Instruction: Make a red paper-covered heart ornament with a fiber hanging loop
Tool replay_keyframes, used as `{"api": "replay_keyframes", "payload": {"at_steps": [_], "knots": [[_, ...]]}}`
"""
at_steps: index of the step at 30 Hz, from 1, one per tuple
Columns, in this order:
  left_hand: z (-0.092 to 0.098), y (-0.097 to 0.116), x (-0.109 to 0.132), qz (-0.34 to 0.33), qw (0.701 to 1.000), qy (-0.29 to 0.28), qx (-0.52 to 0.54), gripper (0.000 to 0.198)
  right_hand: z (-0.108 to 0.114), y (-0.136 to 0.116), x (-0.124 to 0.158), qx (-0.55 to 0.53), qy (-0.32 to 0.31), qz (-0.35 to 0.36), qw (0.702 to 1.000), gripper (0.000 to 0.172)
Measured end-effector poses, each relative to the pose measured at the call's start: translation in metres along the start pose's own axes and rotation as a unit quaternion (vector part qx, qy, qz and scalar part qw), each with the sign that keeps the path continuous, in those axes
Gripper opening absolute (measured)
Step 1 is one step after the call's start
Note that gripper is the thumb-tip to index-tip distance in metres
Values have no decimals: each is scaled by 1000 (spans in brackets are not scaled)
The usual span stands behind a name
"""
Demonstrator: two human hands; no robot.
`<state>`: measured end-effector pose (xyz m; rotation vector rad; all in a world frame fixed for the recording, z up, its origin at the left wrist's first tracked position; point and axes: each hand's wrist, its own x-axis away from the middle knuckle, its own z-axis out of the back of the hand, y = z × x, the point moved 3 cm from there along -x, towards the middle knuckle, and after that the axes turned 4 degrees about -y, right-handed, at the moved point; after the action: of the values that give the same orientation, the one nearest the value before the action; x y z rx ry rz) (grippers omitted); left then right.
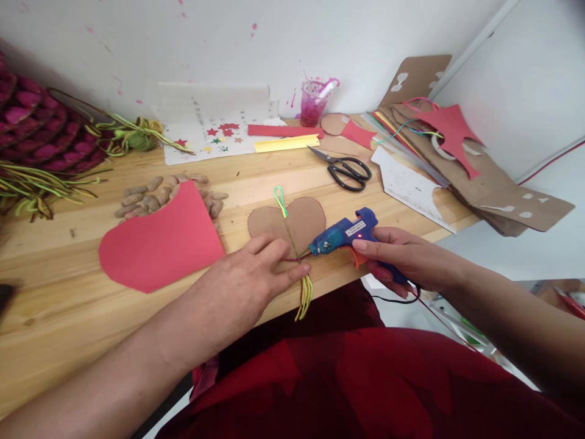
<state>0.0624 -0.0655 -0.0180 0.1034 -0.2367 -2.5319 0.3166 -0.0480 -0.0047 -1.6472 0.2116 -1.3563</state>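
My right hand (395,259) grips a blue hot glue gun (340,235), with its fingers near the orange trigger and a small red light lit on its side. The gun's nozzle points left and meets the lower part of a brown cardboard heart (308,216). Down the heart's middle runs a thin yarn cord with a green loop (280,198) at the top and a yellow-green tassel (304,296) hanging past the lower tip. My left hand (256,271) holds the heart's lower left side, thumb near the cord by the nozzle. Its fingers cover part of the heart.
A red paper piece (159,244) lies at left beside peanuts (155,192). Black-handled scissors (347,171) lie behind the gun. Star cutouts (223,129) rest on white paper; a pink-stained cup (313,103) stands by the wall. Cardboard scraps (498,195) overhang the right edge.
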Motion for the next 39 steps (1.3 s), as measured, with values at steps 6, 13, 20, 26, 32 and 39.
{"api": "replay_keyframes", "payload": {"at_steps": [6, 13, 20, 26, 32, 39], "knots": [[-1, -1, 0, 2, 1000, 5, -2, 52, 0, 3, -5, 4, 18, 0, 1000, 42], [5, 1, -1, 1, 1000, -10, -4, 49, -2, 2, -5, -42, 1, -15, 999, 40], [-1, 1, -1, 3, 1000, -5, 23, 50, -1, -5, -11, -9, 29, -2, 1000, 40], [-3, 1, 1, 4, 999, -14, 30, 50, 0, -10, -18, 12, 49, 9, 999, 37], [-1, 1, 1, 7, 1000, -10, 19, 54, 1, -13, -23, 29, 66, 8, 997, 34], [-2, 0, 0, 10, 1000, -6, 8, 55, -3, -23, -33, 1, 96, -8, 995, 31]]}}
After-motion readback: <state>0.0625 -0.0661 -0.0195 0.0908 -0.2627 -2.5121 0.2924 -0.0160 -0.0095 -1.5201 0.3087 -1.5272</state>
